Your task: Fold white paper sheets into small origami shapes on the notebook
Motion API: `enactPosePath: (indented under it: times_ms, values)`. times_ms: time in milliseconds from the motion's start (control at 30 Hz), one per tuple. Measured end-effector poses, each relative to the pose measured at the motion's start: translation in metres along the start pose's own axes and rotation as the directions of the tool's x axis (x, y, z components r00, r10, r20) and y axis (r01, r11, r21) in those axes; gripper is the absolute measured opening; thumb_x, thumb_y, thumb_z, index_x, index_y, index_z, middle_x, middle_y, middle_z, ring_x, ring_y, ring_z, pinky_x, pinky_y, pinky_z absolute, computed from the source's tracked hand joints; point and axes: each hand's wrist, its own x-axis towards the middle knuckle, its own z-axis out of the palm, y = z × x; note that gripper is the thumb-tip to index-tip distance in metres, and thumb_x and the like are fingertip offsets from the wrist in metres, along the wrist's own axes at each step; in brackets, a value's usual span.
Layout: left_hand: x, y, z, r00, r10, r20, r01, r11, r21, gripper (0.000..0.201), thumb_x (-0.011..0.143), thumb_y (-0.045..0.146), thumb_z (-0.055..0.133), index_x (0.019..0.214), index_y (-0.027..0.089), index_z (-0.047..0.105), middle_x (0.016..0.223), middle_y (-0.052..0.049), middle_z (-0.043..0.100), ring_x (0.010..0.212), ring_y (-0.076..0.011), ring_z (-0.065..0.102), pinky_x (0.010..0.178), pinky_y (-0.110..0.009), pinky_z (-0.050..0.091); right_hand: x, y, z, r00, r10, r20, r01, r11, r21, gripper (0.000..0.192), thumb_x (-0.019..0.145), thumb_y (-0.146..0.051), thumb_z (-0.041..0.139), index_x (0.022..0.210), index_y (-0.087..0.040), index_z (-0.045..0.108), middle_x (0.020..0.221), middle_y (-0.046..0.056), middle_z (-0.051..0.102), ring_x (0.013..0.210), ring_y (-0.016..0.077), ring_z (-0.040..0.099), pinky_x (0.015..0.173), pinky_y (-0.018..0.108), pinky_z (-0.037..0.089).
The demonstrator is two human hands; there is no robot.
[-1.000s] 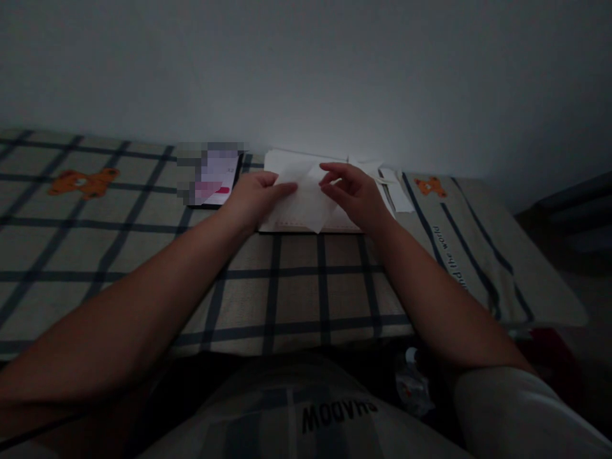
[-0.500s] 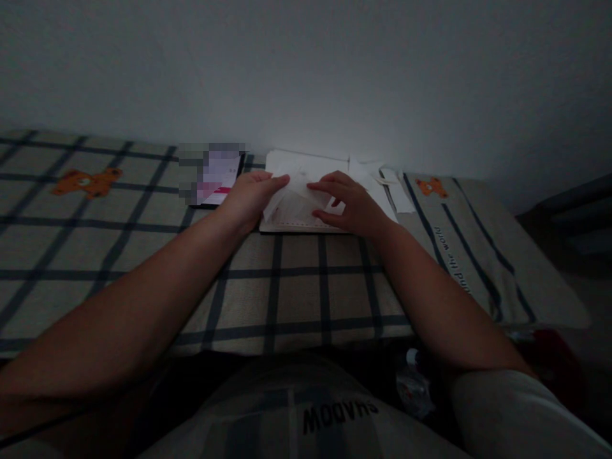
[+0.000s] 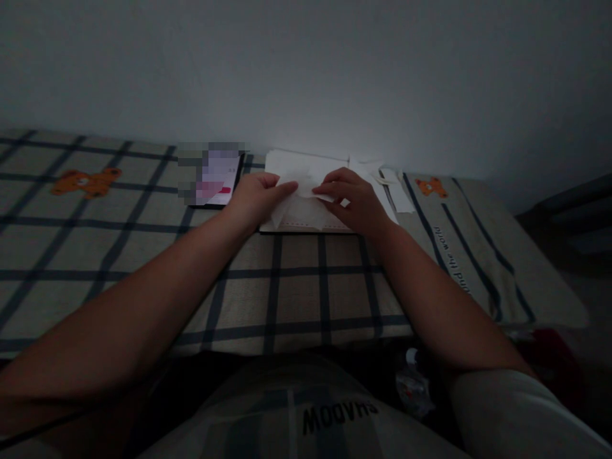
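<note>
A thin, translucent white sheet (image 3: 300, 205) is held up between my two hands, above an open notebook (image 3: 306, 160). My left hand (image 3: 258, 196) pinches the sheet's left side between thumb and fingers. On the other side, my right hand (image 3: 354, 196) has its thumb and fingertips closed on the sheet's right edge. The notebook lies on the checked cloth, its pages pale with a dotted reddish line near the front edge. The sheet and my hands cover much of its pages.
A lit phone (image 3: 217, 182), partly pixelated, lies left of the notebook. White paper pieces (image 3: 400, 191) rest at its right. The checked cloth (image 3: 296, 299) covers the table against a grey wall (image 3: 306, 70). A clear plastic bottle (image 3: 414, 386) stands below the table's front edge.
My right hand's fingers have closed from a spread pose onto the sheet. My left hand has shifted slightly right, and the sheet is now held from both sides.
</note>
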Motion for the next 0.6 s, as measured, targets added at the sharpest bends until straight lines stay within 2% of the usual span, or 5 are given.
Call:
enactPosePath:
  times_ms: [167,300,467,600]
  values:
    - [-0.003,0.002,-0.001,0.997,0.082,0.016,-0.083,0.979,0.186,0.016,0.083,0.031,0.072,0.078,0.015,0.072,0.064,0.000,0.064,0.054,-0.0105,0.050,0.050,-0.021,0.036,0.002,-0.003,0.000,0.999,0.031,0.015,-0.030,0.999,-0.035,0.016,0.093,-0.025,0.062,0.101,-0.021,0.075,0.107,0.008,0.074,0.097,0.0190,0.067,0.079,0.033,0.054]
    - [-0.001,0.000,-0.003,0.989,0.137,0.048,-0.145,0.944,0.295,0.020,0.083,0.034,0.073,0.080,0.014,0.074,0.063,-0.001,0.064,0.056,-0.0113,0.051,0.050,-0.021,0.035,0.005,-0.012,0.000,0.983,0.184,0.013,-0.183,0.982,-0.046,0.016,0.093,-0.030,0.063,0.093,-0.020,0.075,0.095,0.006,0.077,0.082,0.0170,0.066,0.075,0.033,0.052]
    - [0.001,-0.001,-0.003,0.988,0.134,0.076,-0.150,0.947,0.282,0.019,0.082,0.032,0.072,0.085,0.014,0.077,0.067,-0.002,0.067,0.057,-0.0123,0.053,0.053,-0.022,0.040,0.008,-0.018,0.003,0.935,0.352,-0.047,-0.349,0.935,0.054,0.019,0.088,-0.036,0.068,0.088,-0.019,0.078,0.086,0.004,0.077,0.076,0.0168,0.064,0.073,0.032,0.049]
    - [0.002,-0.004,-0.002,0.983,0.140,0.122,-0.170,0.943,0.287,0.020,0.079,0.030,0.071,0.088,0.014,0.079,0.074,-0.003,0.072,0.063,-0.0144,0.059,0.056,-0.023,0.044,0.007,-0.017,0.006,0.887,0.460,-0.032,-0.452,0.881,0.141,0.025,0.087,-0.043,0.069,0.089,-0.020,0.080,0.082,0.003,0.075,0.076,0.0170,0.063,0.071,0.032,0.047]
